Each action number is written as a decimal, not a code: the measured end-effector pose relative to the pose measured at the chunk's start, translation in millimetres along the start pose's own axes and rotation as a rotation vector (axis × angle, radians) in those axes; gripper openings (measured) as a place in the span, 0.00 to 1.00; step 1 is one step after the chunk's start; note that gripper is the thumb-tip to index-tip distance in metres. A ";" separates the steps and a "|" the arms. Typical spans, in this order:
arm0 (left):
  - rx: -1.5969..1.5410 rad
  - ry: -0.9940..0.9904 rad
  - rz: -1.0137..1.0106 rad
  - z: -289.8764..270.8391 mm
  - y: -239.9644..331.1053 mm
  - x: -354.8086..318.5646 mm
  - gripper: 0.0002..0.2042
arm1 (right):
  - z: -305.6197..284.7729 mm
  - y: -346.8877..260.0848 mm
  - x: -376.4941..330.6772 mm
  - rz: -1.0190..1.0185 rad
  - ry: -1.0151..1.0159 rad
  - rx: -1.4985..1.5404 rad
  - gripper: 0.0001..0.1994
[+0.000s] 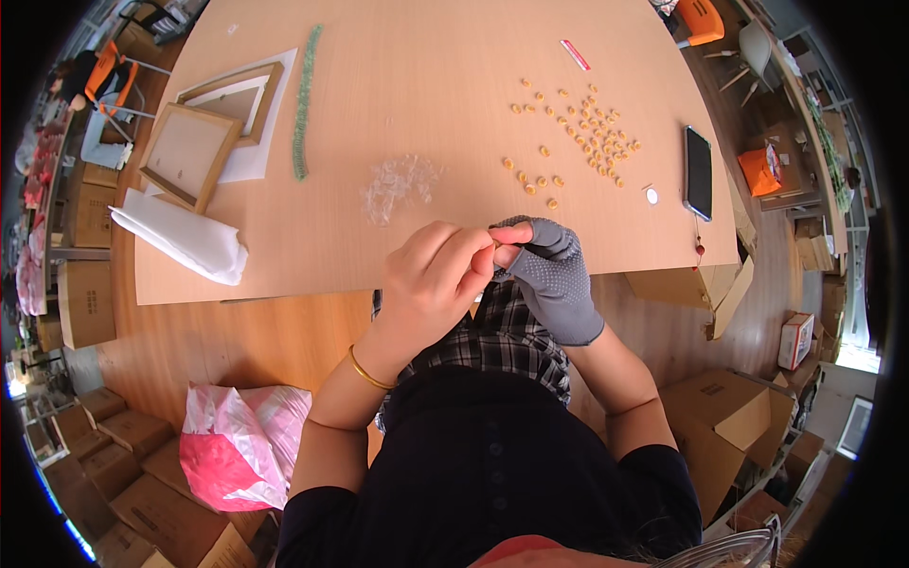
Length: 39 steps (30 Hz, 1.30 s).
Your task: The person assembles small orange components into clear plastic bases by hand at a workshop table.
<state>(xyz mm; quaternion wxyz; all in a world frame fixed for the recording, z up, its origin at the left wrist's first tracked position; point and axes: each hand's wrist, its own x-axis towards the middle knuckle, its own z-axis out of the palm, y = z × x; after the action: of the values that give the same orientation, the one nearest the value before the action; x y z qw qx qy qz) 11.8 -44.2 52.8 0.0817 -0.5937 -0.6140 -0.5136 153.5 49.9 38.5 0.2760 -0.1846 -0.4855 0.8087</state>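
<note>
My left hand (437,279), bare with a gold bangle at the wrist, is closed in a pinch at the table's near edge. Its fingertips meet those of my right hand (557,279), which wears a grey dotted glove with bare fingertips and is also pinching. A speck of gold shows between the fingertips, but the fingers cover most of it, so I cannot make out what it is. Beyond my hands lie many small golden-yellow ring-like pieces (598,137), some scattered singly. A loose heap of clear plastic scraps (402,185) is just ahead of my left hand.
On the table's left are wooden frames (194,156), a folded white sheet (180,237) and a long green strip (305,104). A phone (698,172), a white disc (651,196) and a red-white strip (575,55) lie right. Cardboard boxes (724,407) and a pink-white bag (241,440) flank me.
</note>
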 end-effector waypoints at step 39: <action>-0.380 -0.198 -0.634 -20.2 -34.8 -30.7 0.20 | 12.6 45.4 41.8 -0.030 0.021 -0.370 0.07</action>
<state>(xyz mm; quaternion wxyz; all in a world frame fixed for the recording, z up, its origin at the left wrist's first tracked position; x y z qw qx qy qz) -18.2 -70.6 21.7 -0.2526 -0.4256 -0.6658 -0.5583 101.6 50.4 2.7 0.2543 -0.2336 -0.6257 0.6995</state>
